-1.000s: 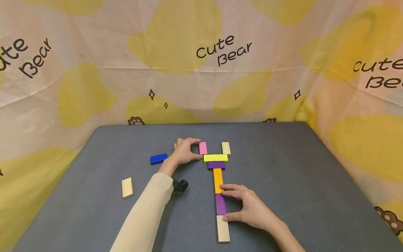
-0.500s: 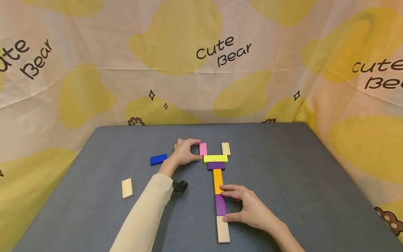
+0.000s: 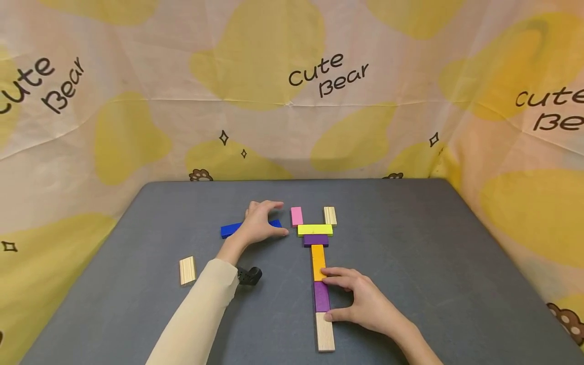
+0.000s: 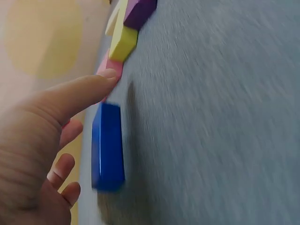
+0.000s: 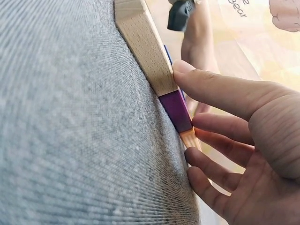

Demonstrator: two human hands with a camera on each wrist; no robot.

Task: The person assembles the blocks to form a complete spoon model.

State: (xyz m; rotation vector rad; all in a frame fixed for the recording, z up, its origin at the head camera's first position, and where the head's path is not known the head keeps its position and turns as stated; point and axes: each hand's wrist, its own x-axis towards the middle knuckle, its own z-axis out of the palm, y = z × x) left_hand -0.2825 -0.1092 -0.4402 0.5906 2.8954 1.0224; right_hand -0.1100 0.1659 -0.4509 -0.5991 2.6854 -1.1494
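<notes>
My left hand point(image 3: 260, 222) hovers just left of the pink block point(image 3: 296, 216), thumb and fingers spread, holding nothing. Blue shows on both sides of it: a blue block point(image 3: 230, 230) at the left and a blue end point(image 3: 276, 223) between thumb and fingers, with the middle hidden. One blue block point(image 4: 108, 147) stands out below the thumb in the left wrist view. My right hand point(image 3: 365, 301) touches the row's right side, its thumb at the plain wooden block point(image 3: 325, 332) and fingertips at the orange block point(image 3: 318, 262). Between these lies a purple block point(image 3: 321, 296).
Beyond the orange block lie a crosswise purple block point(image 3: 316, 240) and a yellow-green block point(image 3: 315, 230). A striped wooden block point(image 3: 330, 215) stands behind at the right; another striped block point(image 3: 187, 270) lies apart at the left. Printed cloth point(image 3: 292, 126) encloses the grey table point(image 3: 433, 243).
My left hand has let go of the pink block and drawn back left, showing a blue end between thumb and fingers. The right hand keeps its place at the row.
</notes>
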